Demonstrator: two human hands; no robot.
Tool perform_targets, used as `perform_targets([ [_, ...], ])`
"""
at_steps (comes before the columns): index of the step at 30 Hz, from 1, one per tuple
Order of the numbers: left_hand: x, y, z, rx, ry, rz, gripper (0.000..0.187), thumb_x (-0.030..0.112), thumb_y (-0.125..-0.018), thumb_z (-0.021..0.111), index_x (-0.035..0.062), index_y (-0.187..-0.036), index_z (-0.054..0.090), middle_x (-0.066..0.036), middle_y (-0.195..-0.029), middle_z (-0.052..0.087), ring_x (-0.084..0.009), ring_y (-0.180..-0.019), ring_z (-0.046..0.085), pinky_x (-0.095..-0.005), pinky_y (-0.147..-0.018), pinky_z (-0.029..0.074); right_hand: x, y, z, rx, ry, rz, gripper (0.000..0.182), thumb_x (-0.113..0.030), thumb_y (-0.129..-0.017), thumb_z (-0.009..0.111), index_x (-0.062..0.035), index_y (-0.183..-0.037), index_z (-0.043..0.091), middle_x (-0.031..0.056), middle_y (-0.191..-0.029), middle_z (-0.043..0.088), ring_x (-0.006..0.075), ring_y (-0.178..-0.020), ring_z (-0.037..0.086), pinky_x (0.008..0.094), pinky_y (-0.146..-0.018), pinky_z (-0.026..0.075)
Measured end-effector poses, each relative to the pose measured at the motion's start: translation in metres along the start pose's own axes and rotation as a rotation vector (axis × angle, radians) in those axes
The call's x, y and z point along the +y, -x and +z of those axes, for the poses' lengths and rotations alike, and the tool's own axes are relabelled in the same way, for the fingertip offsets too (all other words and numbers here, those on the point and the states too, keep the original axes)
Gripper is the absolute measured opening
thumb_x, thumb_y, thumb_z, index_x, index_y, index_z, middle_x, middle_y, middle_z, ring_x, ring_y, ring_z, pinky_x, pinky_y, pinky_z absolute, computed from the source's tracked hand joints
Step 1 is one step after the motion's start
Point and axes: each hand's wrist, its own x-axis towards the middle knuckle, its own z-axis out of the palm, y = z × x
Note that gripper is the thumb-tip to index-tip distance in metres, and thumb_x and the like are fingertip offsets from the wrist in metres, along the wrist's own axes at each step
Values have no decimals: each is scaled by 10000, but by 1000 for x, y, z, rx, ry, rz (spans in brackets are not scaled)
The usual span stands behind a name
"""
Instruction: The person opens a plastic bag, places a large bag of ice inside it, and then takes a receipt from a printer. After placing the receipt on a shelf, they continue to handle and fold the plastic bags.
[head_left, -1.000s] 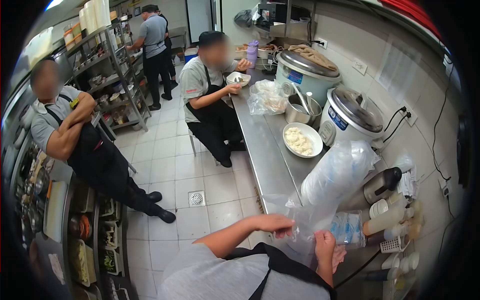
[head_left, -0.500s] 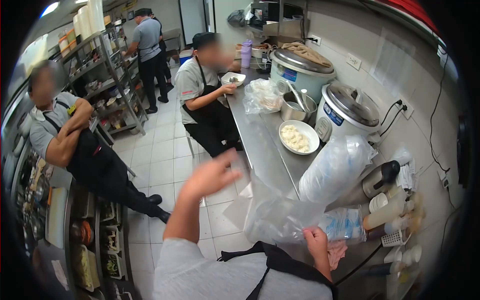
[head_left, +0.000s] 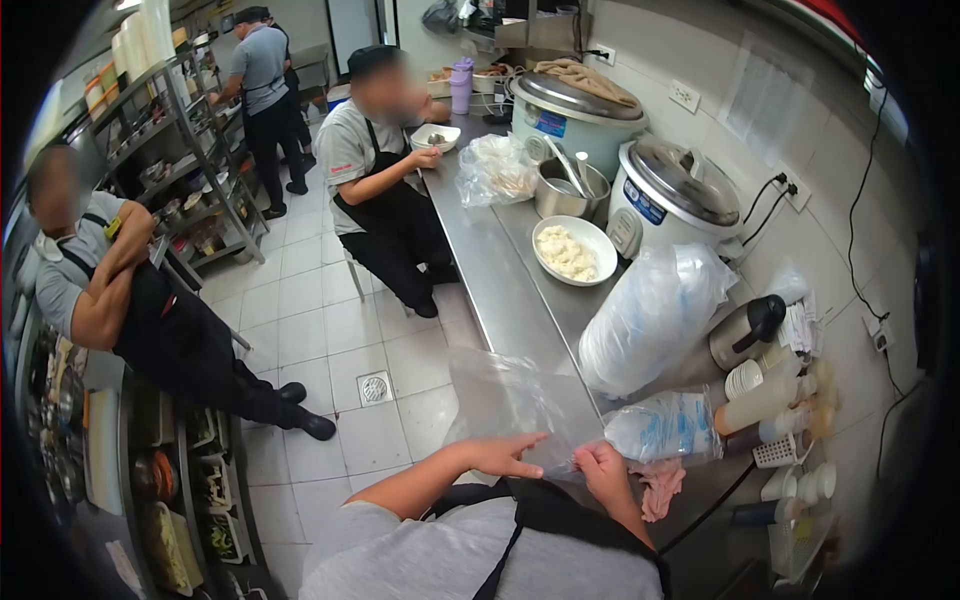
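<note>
A large clear plastic bag (head_left: 510, 405) spreads over the near edge of the steel counter (head_left: 505, 290). My right hand (head_left: 603, 475) pinches its edge, close to my apron. My left hand (head_left: 508, 456) lies against the bag's near part, fingers apart and thumb spread. Right of the bag are a flat pack of blue-printed plastic (head_left: 660, 425) and a pink cloth (head_left: 660, 490). Behind them lies a tall wrapped stack of white containers (head_left: 650, 320). Farther back is a white bowl of pale food (head_left: 573, 250).
Two rice cookers (head_left: 675, 190) and a metal pot (head_left: 570, 190) stand along the wall. A seated person (head_left: 385, 170) holds a small bowl at the counter. Another person (head_left: 150, 290) stands at left, arms crossed. Bottles (head_left: 750, 410) and a thermos (head_left: 745, 335) are at right.
My left hand has come down from above the floor to the bag, close to my right hand. The bag lies more spread out. The view has shifted slightly.
</note>
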Motion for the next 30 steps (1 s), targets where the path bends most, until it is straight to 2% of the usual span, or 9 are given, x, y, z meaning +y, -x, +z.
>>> perform_targets([
  [3,-24,-14,15,468,-433,308,838,428,-703,594,93,-1308,122,-254,-1194,326,-338,-1065,402,-343,-865,348,-1,2,2,-150,-31,124,114,-113,-795,527,-1,-775,542,28,-700,554,88,-648,517,229,-614,417],
  [6,-4,-19,23,582,-682,18,860,414,-628,628,59,-1282,197,-246,-1305,126,-401,-1178,220,-425,-897,297,-27,-1,16,-359,81,-91,114,-121,-788,540,-19,-836,557,40,-837,553,105,-779,512,255,-698,407],
  [8,-22,-36,30,661,-641,21,754,362,-636,617,60,-1238,278,-236,-1277,198,-386,-1163,255,-410,-895,304,-22,-4,17,-514,71,-92,140,-139,-784,549,-34,-876,562,42,-918,535,114,-847,491,267,-742,389],
  [11,-84,-74,36,759,-273,275,603,284,-649,601,61,-1172,398,-221,-1235,305,-363,-1141,309,-388,-891,316,-12,-6,10,-609,-72,-4,224,-179,-779,563,-37,-951,544,43,-968,521,124,-910,469,274,-776,373],
  [15,-37,-39,12,629,13,271,467,235,-690,553,48,-1108,464,-193,-1160,423,-304,-1069,418,-361,-886,332,0,-8,12,-351,-239,-132,374,-261,-760,593,-17,-1026,495,47,-987,506,124,-944,453,266,-797,360],
  [16,-36,-34,5,686,-249,279,405,217,-756,501,25,-1109,457,-156,-1163,437,-266,-1033,455,-360,-887,339,-17,-13,5,-390,-239,-100,554,-326,-737,612,-5,-1132,392,72,-1086,448,146,-987,435,269,-827,346],
  [20,-22,-22,-6,380,1204,400,516,389,-817,442,32,-1183,378,-121,-1184,429,-249,-1086,421,-387,-916,323,12,-27,-6,-154,-319,79,727,-402,-733,590,-23,-1237,228,97,-1217,319,225,-1047,412,309,-856,332],
  [26,12,-11,-6,25,1622,487,518,367,-806,451,40,-1196,355,-135,-1176,430,-299,-1080,422,-449,-911,321,68,-30,5,-431,-1000,454,574,-362,-768,553,-24,-1180,341,123,-1144,424,247,-1031,443,370,-844,372],
  [30,8,-24,3,-123,1729,520,529,367,-798,461,26,-1189,357,-138,-1155,442,-302,-1054,440,-449,-899,332,55,-26,20,-411,-989,438,433,-327,-772,553,-31,-1072,451,107,-1016,521,233,-967,494,374,-824,392],
])
